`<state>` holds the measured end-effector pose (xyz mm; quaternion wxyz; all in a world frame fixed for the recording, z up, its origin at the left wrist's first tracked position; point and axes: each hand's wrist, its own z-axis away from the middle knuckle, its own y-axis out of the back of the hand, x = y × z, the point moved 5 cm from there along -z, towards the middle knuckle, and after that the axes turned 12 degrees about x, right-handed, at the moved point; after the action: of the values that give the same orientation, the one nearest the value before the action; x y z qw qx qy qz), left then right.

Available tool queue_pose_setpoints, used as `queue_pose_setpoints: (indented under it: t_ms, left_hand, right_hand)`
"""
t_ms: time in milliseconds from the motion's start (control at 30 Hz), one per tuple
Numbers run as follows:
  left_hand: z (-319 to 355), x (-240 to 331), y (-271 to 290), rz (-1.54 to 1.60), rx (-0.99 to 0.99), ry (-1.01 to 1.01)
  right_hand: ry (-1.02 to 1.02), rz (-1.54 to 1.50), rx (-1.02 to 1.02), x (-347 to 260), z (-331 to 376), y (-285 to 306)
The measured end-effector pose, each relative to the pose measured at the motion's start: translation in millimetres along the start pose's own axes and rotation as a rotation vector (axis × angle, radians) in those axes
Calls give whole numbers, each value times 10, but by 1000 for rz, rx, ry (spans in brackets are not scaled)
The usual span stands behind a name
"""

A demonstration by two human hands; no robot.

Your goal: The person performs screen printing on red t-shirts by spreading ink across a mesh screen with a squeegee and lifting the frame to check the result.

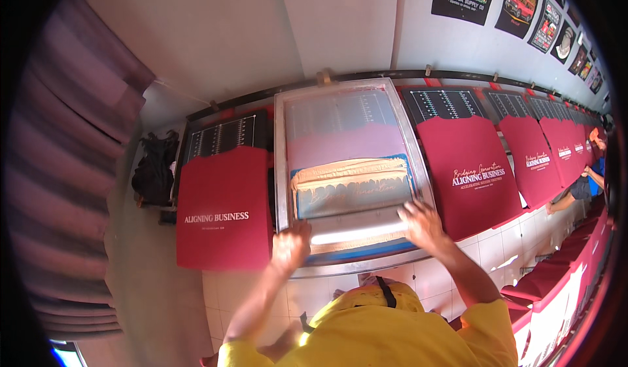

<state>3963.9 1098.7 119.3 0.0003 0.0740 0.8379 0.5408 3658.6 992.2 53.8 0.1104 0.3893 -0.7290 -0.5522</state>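
Observation:
My left hand and my right hand are closed around the two ends of a wide, shiny squeegee. It lies across the near part of a printing screen, whose metal frame surrounds a translucent mesh. A thick band of cream-coloured ink crosses the mesh beyond the squeegee, with drips along its near side. More ink shows just in front of the blade. Between band and squeegee, a faint script design is visible in the mesh. Through the upper mesh, a shirt on a board shows dimly.
A maroon shirt with white print lies left of the screen. Another maroon shirt, with cream and white print, lies to the right, with several more beyond. A dark rail runs behind the boards. At far right a co-worker's arm shows.

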Motion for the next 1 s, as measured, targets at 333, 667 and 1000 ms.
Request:
queue_pose_setpoints:
  t_ms: [333,667,1000]
  left_hand:
    - [394,88,-182,5,94,-61]
    - [-846,-542,-538,28,-36,-27]
    - [-94,15,39,22,81,-28]
  right_hand:
    - [81,41,207,-240,195,3]
    - [31,28,-13,355,-1108,-192]
    - [95,44,133,-80,-173,251]
